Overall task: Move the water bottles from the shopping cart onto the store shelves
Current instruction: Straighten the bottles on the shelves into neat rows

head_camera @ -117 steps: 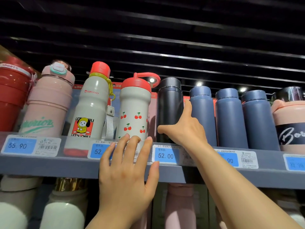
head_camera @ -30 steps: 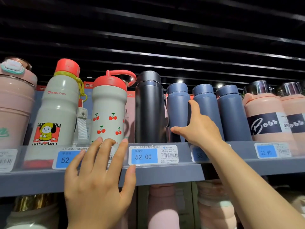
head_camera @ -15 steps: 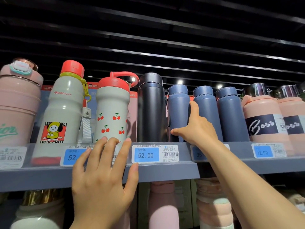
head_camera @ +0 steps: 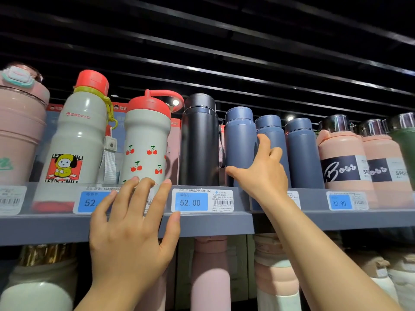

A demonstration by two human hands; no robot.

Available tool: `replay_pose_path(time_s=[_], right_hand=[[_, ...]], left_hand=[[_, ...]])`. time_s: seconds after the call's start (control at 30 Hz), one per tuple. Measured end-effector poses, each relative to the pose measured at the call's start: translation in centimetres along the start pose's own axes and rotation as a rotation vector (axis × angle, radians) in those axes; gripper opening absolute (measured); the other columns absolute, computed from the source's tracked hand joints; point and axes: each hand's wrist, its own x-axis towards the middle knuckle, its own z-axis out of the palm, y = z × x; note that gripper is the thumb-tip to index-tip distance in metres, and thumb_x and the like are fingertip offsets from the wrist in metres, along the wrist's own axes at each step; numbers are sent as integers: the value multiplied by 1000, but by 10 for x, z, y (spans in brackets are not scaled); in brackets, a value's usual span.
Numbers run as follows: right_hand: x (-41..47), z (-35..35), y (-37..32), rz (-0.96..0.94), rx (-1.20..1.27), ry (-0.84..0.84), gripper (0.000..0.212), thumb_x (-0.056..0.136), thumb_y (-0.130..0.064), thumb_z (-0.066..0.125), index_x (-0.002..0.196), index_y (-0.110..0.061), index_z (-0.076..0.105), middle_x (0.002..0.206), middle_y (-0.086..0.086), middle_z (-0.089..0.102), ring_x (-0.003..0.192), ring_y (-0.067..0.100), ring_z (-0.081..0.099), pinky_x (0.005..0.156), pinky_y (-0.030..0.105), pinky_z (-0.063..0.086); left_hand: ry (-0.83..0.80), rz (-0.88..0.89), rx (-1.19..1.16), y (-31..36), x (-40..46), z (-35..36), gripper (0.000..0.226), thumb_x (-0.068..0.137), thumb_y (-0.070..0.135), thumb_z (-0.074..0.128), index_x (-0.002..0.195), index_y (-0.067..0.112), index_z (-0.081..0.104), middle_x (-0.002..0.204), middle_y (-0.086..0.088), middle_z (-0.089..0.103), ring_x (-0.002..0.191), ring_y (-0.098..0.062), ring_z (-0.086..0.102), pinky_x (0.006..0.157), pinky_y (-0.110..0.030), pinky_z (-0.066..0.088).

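- Left hand [head_camera: 132,232]: fingers straight and spread, resting flat on the front edge of the shelf [head_camera: 215,223], over a price tag [head_camera: 89,202].
- Right hand [head_camera: 261,173]: thumb and fingers curled around the lower part of the nearest blue bottle [head_camera: 239,142].
- Upper shelf, upright in a row: three blue bottles, one black bottle [head_camera: 198,140], two white bottles with red caps [head_camera: 146,142], pink bottles at both ends.
- Lower shelf: more pale bottles, only partly visible.
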Motion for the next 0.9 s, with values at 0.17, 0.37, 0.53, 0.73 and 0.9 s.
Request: replay_pose_path(time_s=[0.17,0.37,0.53,0.73,0.9], right_hand=[[3,1,0,59,-64,-64,96,77,-56,63,147,-31,3,119,9,57,106,34,56,78,39,43],[2,-3,-1,82,-11,-77,95,77,-50,67,146,-30,6,104,5,59,85,29,53,68,35,39],[-1,-3,-3,93,-60,-97,116,62,-79,66,148,-32,1,133,11,44,117,35,51,84,43,46],[-4,-6,0,25,-44,-99,95,81,-52,59,149,-32,-4,89,0,57,82,27,52,68,33,37],[-3,-5,2,54,-15,-73,103,73,-58,66,147,-32,0,117,8,57,99,30,56,75,36,42]], left_hand=[[3,7,-2,-1,-1,1,51,92,39,39,126,11,64,121,-14,63,118,-36,55,92,-52,38],[10,2,-1,-2,0,1,51,93,40,39,126,11,64,120,-14,64,118,-35,55,93,-51,38],[19,7,-7,-1,-1,1,51,92,39,39,126,12,65,119,-13,64,118,-35,55,93,-51,38],[-16,3,-18,-1,1,-1,52,91,40,39,125,11,65,120,-13,63,120,-35,53,94,-51,36],[-27,-1,-18,0,1,-2,51,91,40,39,126,12,64,121,-13,63,120,-35,52,94,-51,35]])
